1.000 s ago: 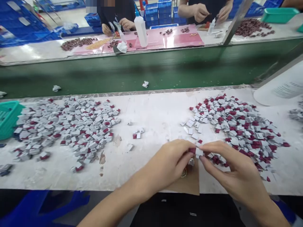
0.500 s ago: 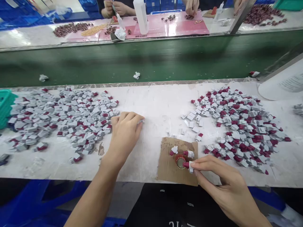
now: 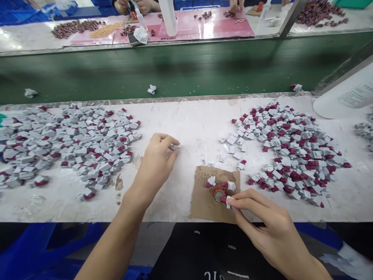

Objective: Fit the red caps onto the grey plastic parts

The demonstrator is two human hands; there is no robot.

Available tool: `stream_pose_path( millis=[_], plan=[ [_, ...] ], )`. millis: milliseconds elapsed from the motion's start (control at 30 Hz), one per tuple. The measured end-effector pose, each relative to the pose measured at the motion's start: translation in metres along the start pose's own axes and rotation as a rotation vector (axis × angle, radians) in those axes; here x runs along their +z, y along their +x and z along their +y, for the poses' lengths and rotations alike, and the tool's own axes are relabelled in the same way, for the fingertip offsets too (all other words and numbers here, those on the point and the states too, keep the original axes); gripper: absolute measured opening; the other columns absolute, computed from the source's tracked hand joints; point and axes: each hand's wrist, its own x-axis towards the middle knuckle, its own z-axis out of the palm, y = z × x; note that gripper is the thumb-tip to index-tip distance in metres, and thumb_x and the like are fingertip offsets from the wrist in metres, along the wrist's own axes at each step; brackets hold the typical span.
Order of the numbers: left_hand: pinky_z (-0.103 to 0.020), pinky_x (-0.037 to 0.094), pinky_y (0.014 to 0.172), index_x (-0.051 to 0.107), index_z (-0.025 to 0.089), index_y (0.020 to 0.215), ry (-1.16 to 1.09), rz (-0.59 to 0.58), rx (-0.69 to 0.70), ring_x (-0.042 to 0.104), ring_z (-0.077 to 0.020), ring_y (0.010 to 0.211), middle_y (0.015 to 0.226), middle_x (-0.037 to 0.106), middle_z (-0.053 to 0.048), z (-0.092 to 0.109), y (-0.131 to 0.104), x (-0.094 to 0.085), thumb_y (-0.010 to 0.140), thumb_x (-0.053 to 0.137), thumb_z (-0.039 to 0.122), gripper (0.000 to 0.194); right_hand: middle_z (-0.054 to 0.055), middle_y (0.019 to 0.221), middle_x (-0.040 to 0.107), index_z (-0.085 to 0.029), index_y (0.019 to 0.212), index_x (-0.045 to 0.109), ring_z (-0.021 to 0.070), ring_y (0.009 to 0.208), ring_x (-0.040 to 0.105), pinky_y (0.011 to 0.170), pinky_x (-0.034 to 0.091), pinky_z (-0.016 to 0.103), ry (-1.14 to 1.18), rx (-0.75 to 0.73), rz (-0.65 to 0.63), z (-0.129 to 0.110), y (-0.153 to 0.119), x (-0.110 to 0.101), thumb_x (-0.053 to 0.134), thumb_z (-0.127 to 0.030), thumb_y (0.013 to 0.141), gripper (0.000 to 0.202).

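Note:
My left hand (image 3: 157, 159) is over the white table, thumb and fingers pinching a small grey plastic part (image 3: 174, 147). Between thumb and index finger of my right hand (image 3: 262, 221) is a grey-and-maroon plastic piece (image 3: 227, 200). Its maroon end reaches the rim of a red bottle cap (image 3: 218, 194) that lies on a cardboard square (image 3: 204, 208); what is inside the cap is too small to tell. Two more grey-and-maroon pieces, one upper left (image 3: 211, 181) and one upper right (image 3: 229, 186), rest on the cardboard beside the cap.
Heaps of grey-and-maroon pieces spread on the left (image 3: 87, 140) and right (image 3: 294, 151). A white bottle (image 3: 344, 93) stands at the right. Beyond runs a green belt (image 3: 116, 74) with a few stray pieces. Co-workers' hands (image 3: 145, 6) work at the far bench.
My left hand has lifted slightly from the left heap's edge, the grey part now showing more between its fingers. My right hand still holds its piece at the cap. The whole view has shifted a little.

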Motion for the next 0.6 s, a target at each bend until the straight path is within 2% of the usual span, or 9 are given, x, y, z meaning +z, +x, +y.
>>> stream_pose_path(
  millis=[100, 167, 267, 367, 467, 600],
  plan=[
    [-0.042, 0.060, 0.090, 0.075, 0.024, 0.101, -0.048, -0.027, 0.036, 0.074, -0.0270, 0.095, 0.104, 0.079, -0.005, 0.013, -0.008, 0.007, 0.096, 0.072, 0.010, 0.015, 0.006, 0.104, 0.077, -0.026, 0.116, 0.074, 0.0193, 0.089, 0.082, 0.070, 0.065, 0.028, -0.012, -0.001, -0.008, 0.000, 0.000, 0.000, 0.063, -0.007, 0.110, 0.022],
    [-0.043, 0.059, 0.088, 0.076, 0.023, 0.098, -0.054, -0.013, 0.035, 0.073, -0.0275, 0.093, 0.092, 0.077, -0.003, 0.018, -0.014, 0.015, 0.095, 0.073, 0.007, 0.017, 0.006, 0.104, 0.077, -0.025, 0.116, 0.074, 0.0193, 0.088, 0.081, 0.069, 0.065, 0.027, -0.018, -0.003, -0.012, 0.001, -0.001, 0.001, 0.063, -0.008, 0.110, 0.021],
    [-0.041, 0.060, 0.086, 0.078, 0.021, 0.108, -0.127, 0.027, 0.028, 0.074, -0.0244, 0.091, 0.102, 0.081, -0.004, 0.020, -0.028, 0.024, 0.097, 0.072, 0.007, 0.019, 0.006, 0.105, 0.076, -0.024, 0.116, 0.073, 0.0188, 0.087, 0.081, 0.070, 0.066, 0.027, -0.028, -0.008, -0.018, 0.002, -0.002, 0.001, 0.063, -0.007, 0.110, 0.020],
    [-0.042, 0.061, 0.094, 0.079, 0.023, 0.113, -0.197, 0.041, 0.035, 0.077, -0.0242, 0.101, 0.115, 0.084, -0.005, 0.021, -0.042, 0.024, 0.104, 0.070, 0.014, 0.016, 0.006, 0.106, 0.076, -0.024, 0.116, 0.073, 0.0188, 0.088, 0.081, 0.070, 0.066, 0.027, -0.032, -0.012, -0.020, 0.002, -0.002, 0.000, 0.063, -0.006, 0.110, 0.021],
    [-0.043, 0.061, 0.097, 0.080, 0.025, 0.106, -0.209, 0.040, 0.014, 0.078, -0.0249, 0.105, 0.109, 0.085, -0.003, 0.021, -0.054, 0.019, 0.107, 0.069, 0.016, 0.015, 0.006, 0.105, 0.077, -0.024, 0.115, 0.075, 0.0191, 0.087, 0.081, 0.070, 0.066, 0.027, -0.027, -0.014, -0.021, 0.000, 0.000, -0.001, 0.064, -0.007, 0.110, 0.021],
    [-0.040, 0.064, 0.087, 0.080, 0.024, 0.115, -0.185, 0.011, -0.056, 0.077, -0.0241, 0.096, 0.106, 0.081, -0.004, 0.021, -0.062, 0.014, 0.102, 0.073, 0.012, 0.019, 0.005, 0.102, 0.080, -0.026, 0.110, 0.079, 0.0201, 0.088, 0.082, 0.072, 0.066, 0.028, 0.031, 0.018, 0.039, -0.003, 0.003, -0.004, 0.069, -0.011, 0.108, 0.019]
  ],
)
